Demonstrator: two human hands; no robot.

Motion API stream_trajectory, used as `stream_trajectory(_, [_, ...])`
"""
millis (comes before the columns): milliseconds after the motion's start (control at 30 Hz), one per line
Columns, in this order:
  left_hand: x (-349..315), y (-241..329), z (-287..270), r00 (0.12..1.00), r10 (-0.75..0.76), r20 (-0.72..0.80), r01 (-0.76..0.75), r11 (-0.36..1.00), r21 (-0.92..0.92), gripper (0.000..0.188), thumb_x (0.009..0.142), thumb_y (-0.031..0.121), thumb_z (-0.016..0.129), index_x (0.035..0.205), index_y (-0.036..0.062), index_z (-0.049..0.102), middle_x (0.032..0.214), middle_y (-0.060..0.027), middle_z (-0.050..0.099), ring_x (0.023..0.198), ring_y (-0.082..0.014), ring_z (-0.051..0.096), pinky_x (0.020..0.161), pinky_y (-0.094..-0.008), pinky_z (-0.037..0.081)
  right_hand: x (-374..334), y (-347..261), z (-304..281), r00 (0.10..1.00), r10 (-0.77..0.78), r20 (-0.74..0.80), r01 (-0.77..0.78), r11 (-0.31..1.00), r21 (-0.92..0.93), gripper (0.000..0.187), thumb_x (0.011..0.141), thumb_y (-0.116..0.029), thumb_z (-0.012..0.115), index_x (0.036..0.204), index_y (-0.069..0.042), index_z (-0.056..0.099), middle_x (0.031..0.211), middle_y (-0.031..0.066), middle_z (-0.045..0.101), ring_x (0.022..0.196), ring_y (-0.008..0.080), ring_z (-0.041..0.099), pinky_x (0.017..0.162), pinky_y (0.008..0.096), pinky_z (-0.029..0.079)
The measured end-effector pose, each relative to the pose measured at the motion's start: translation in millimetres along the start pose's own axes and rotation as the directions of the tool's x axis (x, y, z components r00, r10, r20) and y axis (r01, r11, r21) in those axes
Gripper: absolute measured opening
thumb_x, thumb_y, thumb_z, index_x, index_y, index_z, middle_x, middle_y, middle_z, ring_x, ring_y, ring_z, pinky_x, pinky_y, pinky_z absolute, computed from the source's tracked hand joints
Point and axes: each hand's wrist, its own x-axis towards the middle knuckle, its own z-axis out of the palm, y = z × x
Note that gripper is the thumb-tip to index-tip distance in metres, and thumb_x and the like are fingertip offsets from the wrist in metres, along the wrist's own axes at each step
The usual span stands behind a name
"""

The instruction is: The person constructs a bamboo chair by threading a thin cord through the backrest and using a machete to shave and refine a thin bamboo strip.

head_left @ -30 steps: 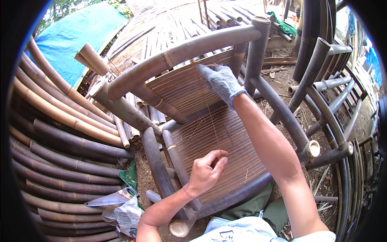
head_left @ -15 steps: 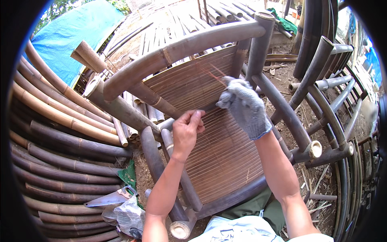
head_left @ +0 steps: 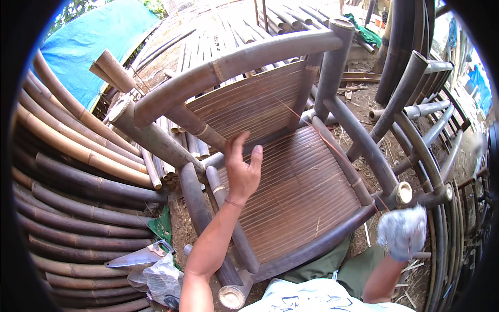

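Note:
A dark bamboo chair (head_left: 228, 61) with a slatted seat and back stands in front of me. My left hand (head_left: 243, 169) is bare, with fingers apart and nothing in it, over the seat's left rear corner. My right hand (head_left: 403, 233), in a grey knit glove, is out past the front right corner of the seat. It is smeared by motion but looks closed. A thin reddish-brown strand (head_left: 332, 148) runs from the backrest, along the right edge of the slatted seat (head_left: 299, 192), to the glove.
Stacked bamboo poles (head_left: 93, 195) lie at left, with a handsaw (head_left: 138, 256) and a clear plastic bag (head_left: 161, 275) beside them. Another bamboo frame (head_left: 410, 125) stands close at right. More poles (head_left: 244, 28) lie behind the chair, and a blue tarp (head_left: 99, 44) is far left.
My right hand has swung from above the seat down to the lower right, drawing the strand out along the seat's edge. My left hand has gone from closed to spread fingers.

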Motion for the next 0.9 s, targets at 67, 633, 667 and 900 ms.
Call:
stream_trajectory(67, [-5, 26, 15, 0.961, -0.232, 0.151, 0.273, 0.883, -0.382, 0.053, 0.1, 0.033, 0.059, 0.139, -0.0025, 0.05, 0.132, -0.0201, 0.055, 0.123, -0.0302, 0.055, 0.106, -0.0433, 0.044, -19, -36, 3, 0.949, 0.106, 0.295, -0.051, 0.981, -0.188, 0.028, 0.096, -0.03, 0.064, 0.085, -0.008, 0.051, 0.067, 0.0065, 0.052, 0.048, 0.0186, 0.048, 0.042, 0.0363, 0.04])
stream_trajectory(633, [-164, 143, 64, 0.48, -0.188, 0.857, 0.845, 0.363, -0.394, 0.031, 0.107, 0.03, 0.052, 0.107, 0.0028, 0.066, 0.095, -0.0081, 0.073, 0.091, -0.018, 0.072, 0.087, -0.0361, 0.061, -128, -115, -217, 0.681, -0.539, -0.496, -0.227, 0.489, -0.842, 0.027, 0.106, -0.023, 0.052, 0.123, -0.004, 0.061, 0.081, -0.0001, 0.054, 0.061, 0.0093, 0.048, 0.06, 0.0252, 0.045])
stream_trajectory(667, [-201, 153, 63, 0.419, -0.186, 0.889, 0.872, 0.354, -0.337, 0.032, 0.108, 0.029, 0.051, 0.101, 0.0027, 0.068, 0.089, -0.0055, 0.071, 0.084, -0.013, 0.068, 0.078, -0.0307, 0.058, -115, -104, -206, 0.693, -0.578, -0.431, -0.291, 0.323, -0.901, 0.029, 0.105, -0.023, 0.053, 0.125, -0.003, 0.06, 0.085, 0.0012, 0.056, 0.065, 0.0102, 0.05, 0.063, 0.026, 0.047])
stream_trajectory(900, [-314, 186, 69, 0.044, 0.12, 0.992, 0.19, 0.974, -0.127, 0.028, 0.101, 0.022, 0.053, 0.108, 0.0007, 0.069, 0.098, -0.0118, 0.073, 0.093, -0.0244, 0.07, 0.083, -0.0375, 0.055, -9, 14, 53, 0.592, 0.78, 0.203, -0.72, 0.625, -0.3, 0.043, 0.101, -0.024, 0.062, 0.135, 0.002, 0.054, 0.115, 0.0103, 0.068, 0.097, 0.0167, 0.068, 0.08, 0.0315, 0.058])
